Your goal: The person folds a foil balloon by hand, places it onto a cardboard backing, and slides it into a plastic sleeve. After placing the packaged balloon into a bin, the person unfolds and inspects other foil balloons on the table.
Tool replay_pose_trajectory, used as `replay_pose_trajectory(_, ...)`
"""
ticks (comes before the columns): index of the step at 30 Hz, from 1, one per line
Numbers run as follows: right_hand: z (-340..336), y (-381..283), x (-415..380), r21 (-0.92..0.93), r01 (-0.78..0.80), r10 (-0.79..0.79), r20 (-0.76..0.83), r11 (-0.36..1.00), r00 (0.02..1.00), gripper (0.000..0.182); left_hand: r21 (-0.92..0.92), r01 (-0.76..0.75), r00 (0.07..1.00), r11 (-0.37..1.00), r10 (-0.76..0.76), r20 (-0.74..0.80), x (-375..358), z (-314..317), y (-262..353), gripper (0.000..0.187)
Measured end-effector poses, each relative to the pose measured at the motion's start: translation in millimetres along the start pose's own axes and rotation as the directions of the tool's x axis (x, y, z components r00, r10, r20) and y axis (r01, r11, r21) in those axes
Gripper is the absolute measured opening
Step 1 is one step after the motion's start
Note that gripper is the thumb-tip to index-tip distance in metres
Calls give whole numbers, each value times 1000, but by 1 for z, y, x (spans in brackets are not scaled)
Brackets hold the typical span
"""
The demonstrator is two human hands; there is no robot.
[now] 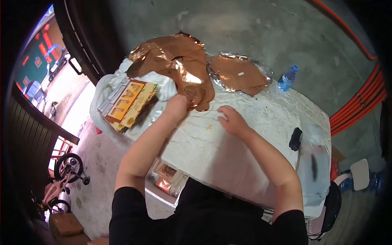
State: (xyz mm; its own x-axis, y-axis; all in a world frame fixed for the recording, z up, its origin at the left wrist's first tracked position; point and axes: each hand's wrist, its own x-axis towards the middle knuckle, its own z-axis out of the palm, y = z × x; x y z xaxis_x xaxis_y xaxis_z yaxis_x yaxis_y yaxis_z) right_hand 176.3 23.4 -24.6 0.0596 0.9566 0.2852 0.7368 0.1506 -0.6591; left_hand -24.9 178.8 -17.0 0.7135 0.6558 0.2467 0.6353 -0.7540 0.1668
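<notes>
At the near edge of a crumpled pile of shiny copper-coloured foil pieces (165,59), my left hand (177,107) is closed, with its fingertips partly hidden against the lower foil. Apart from the pile, over the white table cover (245,157), my right hand (232,119) is open, thumb and fingers spread with nothing between them. Beyond it lies a flat copper foil stack in clear plastic (234,73), bearing a small white label. Left of my left hand, a stack of printed cards with the word FALL (127,99) rests on white plastic wrapping (164,83).
A blue-capped water bottle (288,78) stands at the table's back right. Near the right edge are a black object (295,139) and clear plastic packaging (316,163). An open box (153,195) sits below the front edge. A child's bicycle (61,181) stands on the floor at left.
</notes>
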Motion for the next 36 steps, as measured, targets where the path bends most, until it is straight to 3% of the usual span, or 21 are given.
replay_pose_trajectory(1, 6, 8, 1, -3, -7, 7, -3, 1000, 1000, 26, -4, -6, 1000, 1000, 6, 2, 1, -5, 4, 18)
replay_pose_trajectory(3, 17, 14, 5, -280, 259, -292, -84, 924, 953, 28, -212, 53, 991, 976, -78, -111, 0, -16, 6, 17)
replay_pose_trajectory(4, 18, 15, 8, -274, 264, -297, -83, 925, 951, 28, -206, 59, 990, 977, -83, -111, 2, -21, 5, 17)
replay_pose_trajectory(7, 18, 16, 17, -17, 134, -135, -88, 991, 987, 27, -316, 104, 939, 943, -198, -282, 7, -38, 11, 26)
replay_pose_trajectory(8, 13, 20, 26, 355, -52, 91, -92, 933, 992, 29, -266, -94, 932, 959, -10, -363, 4, -45, 20, 25)
replay_pose_trajectory(9, 10, 22, 34, 673, -217, 301, -9, 707, 954, 31, -202, -284, 886, 937, 176, -430, 1, -48, 30, 24)
replay_pose_trajectory(10, 1, 11, 41, 675, -221, 300, -1, 704, 954, 31, -194, -393, 845, 899, 270, -461, 3, -40, 41, 23)
replay_pose_trajectory(12, -26, -22, 50, 966, -257, 386, 229, 21, 894, 30, -80, -484, 831, 871, 430, -352, -7, -38, 73, 17)
replay_pose_trajectory(13, -27, -18, 50, 965, -261, 382, 235, 19, 894, 30, -78, -512, 822, 855, 462, -332, -13, -33, 88, 17)
replay_pose_trajectory(15, -37, -3, 46, 850, -347, 362, 204, 395, 910, 28, -221, -488, 871, 844, 454, -191, -26, -33, 113, 20)
replay_pose_trajectory(16, -45, -11, 37, 717, -344, 404, 95, 606, 910, 25, -210, -598, 794, 774, 536, -285, -30, -26, 119, 18)
replay_pose_trajectory(19, -58, -2, 13, 605, -461, 469, 160, 649, 869, 24, -397, -534, 845, 747, 485, -224, -49, -28, 139, 17)
replay_pose_trajectory(22, -80, -14, -21, 505, -527, 528, 156, 684, 835, 17, -499, -605, 793, 620, 522, -314, -57, -38, 139, 19)
replay_pose_trajectory(24, -102, -24, -51, 357, -613, 580, 209, 704, 787, 18, -387, -489, 868, 782, 482, -122, -59, -55, 114, 31)
replay_pose_trajectory(27, -125, -29, -105, 164, -744, 673, 334, 648, 660, 21, -90, -410, 900, 907, 387, -199, -60, -46, 63, 42)
replay_pose_trajectory(28, -122, -20, -127, 260, -600, 534, 286, 756, 796, 19, -84, -406, 901, 910, 384, -204, -64, -33, 54, 42)
replay_pose_trajectory(30, -136, -35, -146, 213, -710, 573, 459, 671, 679, 44, -61, -374, 923, 925, 378, 69, -77, -10, 45, 51)
replay_pose_trajectory(32, -141, -52, -149, -446, -552, 668, 154, 705, 728, 58, -31, -383, 923, 923, 384, 29, -81, -12, 49, 53)
replay_pose_trajectory(34, -140, -56, -143, -605, -480, 488, -168, 635, 857, 62, -54, -371, 927, 927, 373, 39, -79, -13, 49, 50)
replay_pose_trajectory(35, -135, -59, -134, -619, -380, 263, -275, 687, 925, 62, -58, -383, 922, 922, 385, 37, -76, -14, 49, 50)
replay_pose_trajectory(36, -134, -60, -120, -594, -290, 195, -220, 750, 956, 61, -51, -373, 927, 927, 374, 16, -71, -17, 49, 50)
